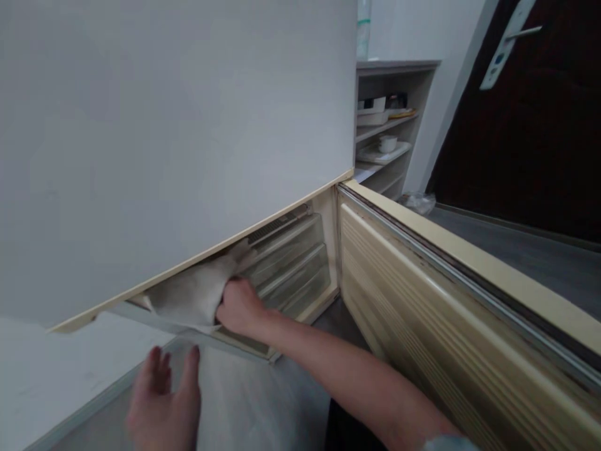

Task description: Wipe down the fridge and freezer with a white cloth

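Note:
My right hand (238,308) is closed on a pale grey cloth (195,293), pressed against the inside of a fridge's lower compartment just under the grey upper door (178,138). Clear plastic drawers (291,263) sit right beside the cloth. My left hand (164,401) hovers lower down near the bottom edge of the compartment, fingers stretched out and holding nothing. The cloth's upper part is hidden behind the upper door's lower edge.
The cream lower fridge door (446,313) stands swung open to the right, its ribbed inner face toward me. Behind it is a grey shelf unit (389,125) with dishes, a dark door with a handle (509,41), and grey floor (516,250).

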`<control>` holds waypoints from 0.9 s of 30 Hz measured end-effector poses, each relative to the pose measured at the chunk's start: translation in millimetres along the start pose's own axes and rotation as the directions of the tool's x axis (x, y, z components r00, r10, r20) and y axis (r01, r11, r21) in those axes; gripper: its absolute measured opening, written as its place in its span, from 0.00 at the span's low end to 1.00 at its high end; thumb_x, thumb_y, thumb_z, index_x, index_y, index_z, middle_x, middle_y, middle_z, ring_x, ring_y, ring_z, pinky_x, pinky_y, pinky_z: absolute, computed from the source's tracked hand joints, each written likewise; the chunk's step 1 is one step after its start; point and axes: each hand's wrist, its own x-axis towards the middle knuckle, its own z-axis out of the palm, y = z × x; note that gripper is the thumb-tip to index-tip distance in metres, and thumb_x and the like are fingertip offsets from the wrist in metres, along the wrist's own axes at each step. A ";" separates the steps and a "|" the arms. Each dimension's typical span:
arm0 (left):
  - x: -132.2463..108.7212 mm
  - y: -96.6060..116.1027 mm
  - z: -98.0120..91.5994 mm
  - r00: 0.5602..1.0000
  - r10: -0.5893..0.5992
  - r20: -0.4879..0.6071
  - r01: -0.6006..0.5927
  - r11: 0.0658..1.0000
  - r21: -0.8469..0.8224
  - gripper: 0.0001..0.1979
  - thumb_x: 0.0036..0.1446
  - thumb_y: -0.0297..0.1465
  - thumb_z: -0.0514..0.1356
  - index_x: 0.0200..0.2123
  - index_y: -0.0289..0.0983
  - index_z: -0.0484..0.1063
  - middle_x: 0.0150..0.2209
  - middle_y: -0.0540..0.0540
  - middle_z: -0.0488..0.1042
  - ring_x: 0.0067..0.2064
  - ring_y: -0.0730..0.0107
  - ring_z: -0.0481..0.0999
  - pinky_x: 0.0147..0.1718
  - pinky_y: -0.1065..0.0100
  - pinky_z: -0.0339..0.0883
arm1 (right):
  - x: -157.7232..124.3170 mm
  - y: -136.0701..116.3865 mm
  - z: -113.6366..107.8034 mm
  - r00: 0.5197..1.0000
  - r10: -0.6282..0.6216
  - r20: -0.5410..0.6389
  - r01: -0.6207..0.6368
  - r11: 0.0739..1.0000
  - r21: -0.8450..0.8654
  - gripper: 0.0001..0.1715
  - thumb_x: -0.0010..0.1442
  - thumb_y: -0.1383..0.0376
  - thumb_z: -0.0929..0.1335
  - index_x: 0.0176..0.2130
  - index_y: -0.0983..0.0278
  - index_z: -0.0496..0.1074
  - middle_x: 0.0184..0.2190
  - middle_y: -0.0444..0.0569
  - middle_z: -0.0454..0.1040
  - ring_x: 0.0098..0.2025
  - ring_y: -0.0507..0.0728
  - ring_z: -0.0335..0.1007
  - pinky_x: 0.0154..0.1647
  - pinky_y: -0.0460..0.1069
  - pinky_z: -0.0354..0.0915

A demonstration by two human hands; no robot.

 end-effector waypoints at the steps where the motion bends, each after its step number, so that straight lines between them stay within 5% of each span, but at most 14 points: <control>1: -17.9 -6.7 -1.1 0.998 -0.026 0.062 0.027 1.000 -0.003 0.38 0.48 0.48 0.67 0.61 0.41 0.71 0.58 0.38 0.75 0.61 0.43 0.73 0.66 0.44 0.60 | -13.8 -3.0 -4.4 0.998 0.028 -0.057 -0.021 0.992 0.122 0.12 0.48 0.71 0.69 0.34 0.66 0.79 0.38 0.53 0.82 0.51 0.66 0.76 0.55 0.57 0.68; 4: -62.9 -34.1 -8.4 0.966 -0.099 0.238 0.107 0.994 -0.019 0.23 0.48 0.50 0.65 0.42 0.42 0.82 0.52 0.42 0.80 0.60 0.43 0.73 0.66 0.46 0.60 | -56.4 -12.9 -16.1 0.984 0.107 -0.141 -0.032 0.890 0.455 0.16 0.52 0.64 0.69 0.42 0.62 0.80 0.39 0.49 0.82 0.51 0.64 0.75 0.55 0.57 0.70; 7: -85.3 -61.5 -23.2 0.917 -0.106 0.383 0.121 0.993 -0.015 0.23 0.45 0.54 0.65 0.36 0.43 0.83 0.48 0.43 0.81 0.59 0.41 0.74 0.66 0.46 0.58 | -94.4 -22.7 -28.0 0.979 0.160 -0.125 -0.036 0.741 0.670 0.21 0.52 0.57 0.71 0.45 0.61 0.79 0.38 0.48 0.82 0.48 0.63 0.76 0.54 0.58 0.71; 10: -88.7 -79.5 -38.2 0.895 -0.131 0.427 0.151 0.988 -0.012 0.29 0.42 0.58 0.66 0.36 0.41 0.83 0.43 0.41 0.82 0.54 0.39 0.76 0.64 0.43 0.59 | -121.6 -27.6 -42.2 0.974 0.204 -0.093 -0.082 0.709 0.700 0.24 0.48 0.54 0.74 0.44 0.62 0.80 0.36 0.48 0.82 0.46 0.64 0.77 0.52 0.58 0.72; 14: -83.9 -80.5 -38.5 0.873 -0.139 0.468 0.281 0.927 -0.248 0.27 0.41 0.52 0.72 0.38 0.37 0.80 0.44 0.39 0.81 0.53 0.44 0.77 0.64 0.48 0.61 | -140.1 -24.3 -66.1 0.961 0.254 -0.109 -0.131 0.764 0.631 0.24 0.42 0.57 0.78 0.41 0.61 0.80 0.35 0.48 0.82 0.44 0.63 0.77 0.50 0.58 0.73; 17: -80.0 -63.4 -15.8 0.817 -0.196 0.542 0.472 0.767 -0.435 0.16 0.49 0.38 0.73 0.37 0.33 0.79 0.43 0.38 0.81 0.47 0.55 0.79 0.57 0.57 0.69 | -143.1 -18.0 -84.6 0.922 0.341 -0.183 -0.150 0.750 0.644 0.25 0.39 0.58 0.80 0.40 0.61 0.80 0.35 0.49 0.82 0.41 0.62 0.78 0.47 0.56 0.74; 20: -71.0 -38.8 24.6 0.732 -0.277 0.622 0.663 0.500 -0.558 0.05 0.54 0.22 0.66 0.37 0.32 0.77 0.45 0.39 0.79 0.43 0.61 0.80 0.47 0.63 0.76 | -140.1 -7.5 -100.0 0.878 0.404 -0.256 -0.102 0.681 0.725 0.27 0.42 0.55 0.79 0.41 0.64 0.80 0.37 0.52 0.82 0.40 0.60 0.79 0.46 0.53 0.74; 24: -46.4 -12.3 86.9 0.642 -0.286 0.711 0.765 0.296 -0.572 0.05 0.60 0.22 0.59 0.34 0.35 0.73 0.42 0.41 0.77 0.42 0.61 0.80 0.42 0.61 0.78 | -140.6 23.5 -116.4 0.831 0.455 -0.320 -0.022 0.602 0.798 0.25 0.45 0.49 0.79 0.39 0.61 0.80 0.37 0.51 0.83 0.40 0.61 0.80 0.43 0.53 0.75; 27: -24.7 -2.7 124.3 0.605 -0.281 0.745 0.795 0.165 -0.584 0.05 0.61 0.24 0.57 0.33 0.37 0.70 0.38 0.43 0.76 0.43 0.61 0.80 0.42 0.62 0.78 | -150.5 55.0 -129.5 0.829 0.433 -0.354 -0.005 0.639 0.769 0.23 0.48 0.47 0.77 0.37 0.59 0.81 0.35 0.53 0.83 0.38 0.63 0.81 0.41 0.56 0.77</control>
